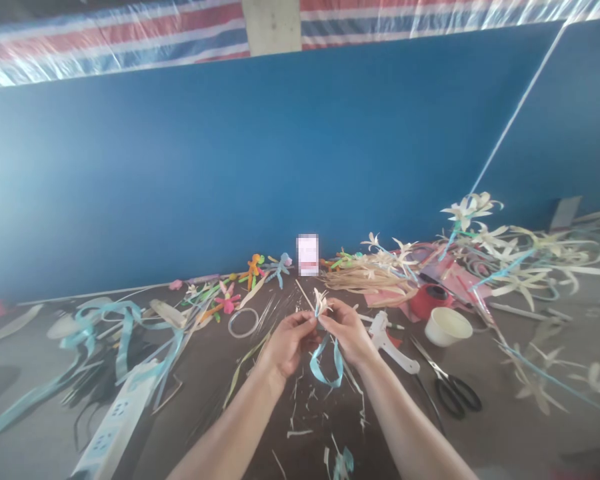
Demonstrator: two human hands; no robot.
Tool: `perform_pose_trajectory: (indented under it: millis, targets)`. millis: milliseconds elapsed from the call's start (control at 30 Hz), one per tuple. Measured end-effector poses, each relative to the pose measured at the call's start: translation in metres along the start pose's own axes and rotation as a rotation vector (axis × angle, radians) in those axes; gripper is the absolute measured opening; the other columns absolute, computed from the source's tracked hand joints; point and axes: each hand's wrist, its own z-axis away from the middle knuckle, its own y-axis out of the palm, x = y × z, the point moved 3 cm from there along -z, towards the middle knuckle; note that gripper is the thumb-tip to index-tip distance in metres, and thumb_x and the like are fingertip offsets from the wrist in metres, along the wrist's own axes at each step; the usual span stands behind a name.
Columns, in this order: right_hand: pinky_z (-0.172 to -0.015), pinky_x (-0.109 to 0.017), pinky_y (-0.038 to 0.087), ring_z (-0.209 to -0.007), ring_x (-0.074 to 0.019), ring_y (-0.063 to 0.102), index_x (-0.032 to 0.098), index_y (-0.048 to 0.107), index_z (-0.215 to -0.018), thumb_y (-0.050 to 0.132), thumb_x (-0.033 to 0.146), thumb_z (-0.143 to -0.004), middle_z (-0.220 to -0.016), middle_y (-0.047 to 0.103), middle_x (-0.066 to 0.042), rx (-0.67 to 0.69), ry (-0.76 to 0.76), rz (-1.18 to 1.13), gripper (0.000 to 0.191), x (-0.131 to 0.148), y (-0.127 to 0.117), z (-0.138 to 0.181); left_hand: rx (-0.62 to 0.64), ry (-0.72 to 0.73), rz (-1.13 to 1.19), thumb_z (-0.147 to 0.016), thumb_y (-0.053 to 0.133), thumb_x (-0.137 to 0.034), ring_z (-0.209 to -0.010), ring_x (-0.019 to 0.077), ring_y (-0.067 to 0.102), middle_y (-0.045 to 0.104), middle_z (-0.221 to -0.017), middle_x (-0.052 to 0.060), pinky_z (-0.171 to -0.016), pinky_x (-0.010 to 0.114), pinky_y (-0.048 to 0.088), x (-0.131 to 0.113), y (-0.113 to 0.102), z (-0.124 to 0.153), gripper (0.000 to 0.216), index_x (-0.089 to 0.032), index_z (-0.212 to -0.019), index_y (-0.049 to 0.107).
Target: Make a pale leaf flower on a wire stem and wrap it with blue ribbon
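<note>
Both hands meet over the middle of the dark table. Between their fingertips is a small white flower [321, 302] with narrow pointed petals. My left hand [294, 339] is closed, its thumb and fingers pinching the flower's base. My right hand [346, 328] pinches the same spot from the other side. A light blue ribbon [334, 375] hangs in a loop below the fingers. A thin pale stick [304, 293] slants up beside the flower. Just right of my right hand lies a white glue gun [391, 343].
Black-handled scissors [450, 383] and a white bowl [448, 327] lie at the right, near a red round object [429, 302]. Pale flowers [510, 253] pile up beyond. At left are a power strip [113, 420], blue ribbon [125, 327] and a clear ring [243, 323]. Scraps [300, 433] litter the front.
</note>
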Motion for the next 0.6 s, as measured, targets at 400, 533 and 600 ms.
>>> perform_pose_trajectory:
  millis: [400,533,600]
  targets:
    - [-0.066,-0.025,0.038,-0.068,-0.0123,0.048,0.019,0.054,-0.074,0.059,0.026,-0.074,-0.072,0.053,0.001,-0.106,-0.118,-0.015,0.008,-0.013,0.004,-0.001,0.043,-0.017,0.240,-0.068,0.069,-0.016,-0.049,0.0058,0.056,0.059,-0.058,-0.002,-0.050,0.015,0.046,0.009,0.002,-0.006,0.015,-0.013,-0.081,0.061]
    - [-0.067,-0.024,0.039,-0.068,-0.0118,0.049,0.020,0.053,-0.075,0.060,0.027,-0.075,-0.072,0.052,0.002,-0.142,-0.113,-0.028,0.010,-0.018,0.004,-0.003,0.040,-0.014,0.279,-0.070,0.068,-0.014,-0.049,0.0057,0.057,0.059,-0.058,-0.001,-0.050,0.014,0.046,0.010,0.002,-0.010,0.013,-0.013,-0.080,0.061]
    - [-0.067,-0.024,0.040,-0.068,-0.0118,0.049,0.020,0.053,-0.075,0.060,0.027,-0.075,-0.073,0.052,0.002,-0.154,-0.106,-0.026,0.010,-0.019,0.004,-0.004,0.037,-0.015,0.295,-0.070,0.067,-0.014,-0.050,0.0057,0.057,0.059,-0.058,-0.002,-0.050,0.014,0.046,0.010,0.002,-0.012,0.012,-0.013,-0.081,0.061]
